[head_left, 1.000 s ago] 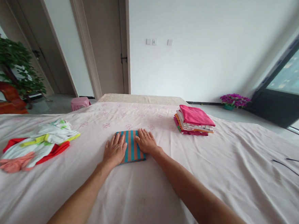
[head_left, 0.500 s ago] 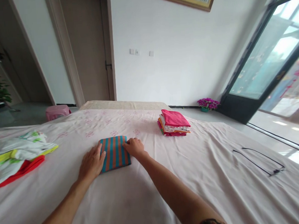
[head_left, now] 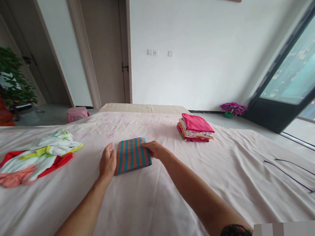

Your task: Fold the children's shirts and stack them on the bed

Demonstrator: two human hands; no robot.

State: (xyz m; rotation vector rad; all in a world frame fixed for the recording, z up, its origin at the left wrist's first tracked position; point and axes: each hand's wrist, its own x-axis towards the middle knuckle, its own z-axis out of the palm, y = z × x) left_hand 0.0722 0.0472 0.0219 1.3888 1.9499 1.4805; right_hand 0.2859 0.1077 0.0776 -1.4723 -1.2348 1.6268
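Note:
A folded garment (head_left: 133, 155) with blue and orange-brown stripes lies on the bed in front of me. At its right edge my right hand (head_left: 156, 149) pinches the cloth, thumb on top and the other fingers partly hidden underneath. My left hand (head_left: 108, 161) stands on its side along the left edge, fingers stretched out and open, at or just off the fabric. Further right is a neat stack of folded clothes (head_left: 196, 129) topped by a pink piece. To the left lies a loose heap of clothes (head_left: 41, 156) in white, yellow, red and salmon.
A pale sheet (head_left: 158, 211) covers the bed, wrinkled on the right where eyeglasses (head_left: 299, 175) rest. Beyond the bed are a pink stool (head_left: 77, 114), a potted plant (head_left: 7, 74), purple flowers (head_left: 232, 108) and a white wall (head_left: 197, 68).
My view has turned left, so everything sits further right. The left hand has drawn back from the top of the striped garment, while the right hand has closed on its right edge.

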